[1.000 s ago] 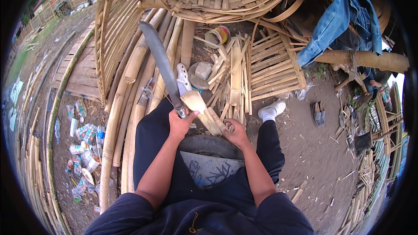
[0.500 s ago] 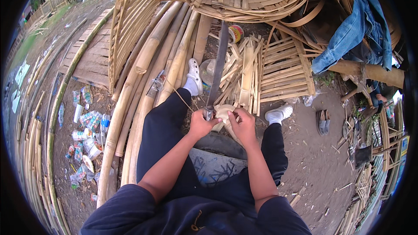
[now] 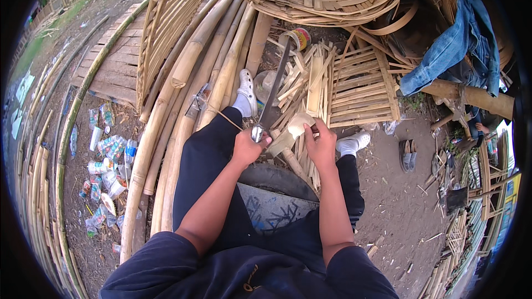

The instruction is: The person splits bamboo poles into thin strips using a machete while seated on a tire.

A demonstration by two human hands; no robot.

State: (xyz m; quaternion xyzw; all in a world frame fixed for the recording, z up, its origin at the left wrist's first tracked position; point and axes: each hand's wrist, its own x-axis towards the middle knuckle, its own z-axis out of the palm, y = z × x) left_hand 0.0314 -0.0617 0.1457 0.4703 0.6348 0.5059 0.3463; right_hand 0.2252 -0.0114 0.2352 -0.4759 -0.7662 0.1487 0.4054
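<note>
Left hand point(image 3: 249, 148): grip clenched on the machete point(image 3: 275, 89). Right hand point(image 3: 321, 147): grip pinching a pale bamboo piece point(image 3: 300, 122) just right of the machete — should either slip, that hand risks a cut.

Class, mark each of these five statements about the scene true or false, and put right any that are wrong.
1. The left hand grips a machete. True.
2. The right hand is empty. False: it holds a pale bamboo piece.
3. A denim garment lies flat on the ground. False: it hangs at the upper right of the picture.
4. Discarded plastic cups lie on the ground on the left side of the picture. True.
5. The person at work is wearing black boots. False: white clogs are worn, over white socks.
</note>
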